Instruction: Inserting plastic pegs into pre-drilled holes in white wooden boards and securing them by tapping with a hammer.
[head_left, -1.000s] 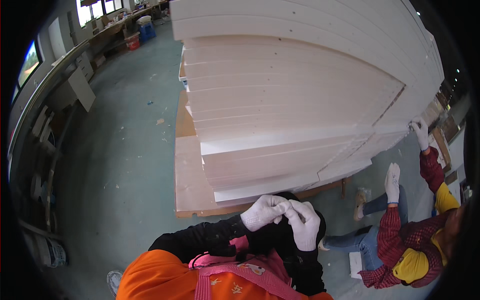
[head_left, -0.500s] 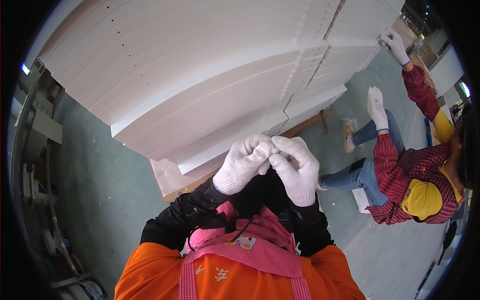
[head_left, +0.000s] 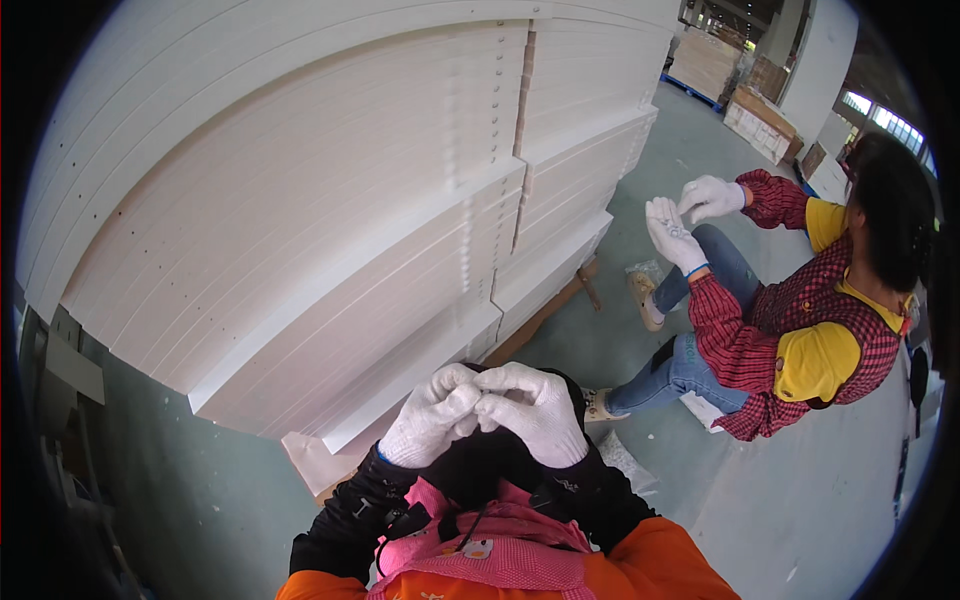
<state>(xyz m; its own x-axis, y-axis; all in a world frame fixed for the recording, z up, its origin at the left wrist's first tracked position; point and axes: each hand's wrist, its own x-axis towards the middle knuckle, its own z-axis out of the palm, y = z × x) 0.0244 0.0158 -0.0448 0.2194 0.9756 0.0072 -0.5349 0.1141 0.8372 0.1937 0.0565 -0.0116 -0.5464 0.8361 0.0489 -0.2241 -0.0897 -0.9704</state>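
My left hand (head_left: 430,420) and my right hand (head_left: 540,415), both in white knit gloves, meet in front of my lap. The fingers of each are closed in a pinch, tips touching the other hand's. Whatever sits between them is too small and covered to make out. Beyond them rises a tall stack of white panels (head_left: 340,290), edges facing me. A row of small fittings (head_left: 495,120) runs up the panel edges, and small dark holes (head_left: 160,265) dot the left part.
To the right a co-worker (head_left: 800,330) sits low, one gloved palm (head_left: 675,235) up with small pieces on it. A clear plastic bag (head_left: 625,462) lies on the floor right of my arm. Wooden boards (head_left: 540,315) lie under the stack. Cartons (head_left: 760,125) stand far back.
My view has turned, so the stack shows further left and lower. My hands stay pinched together. The co-worker's raised hand has come down from the panels to the other palm.
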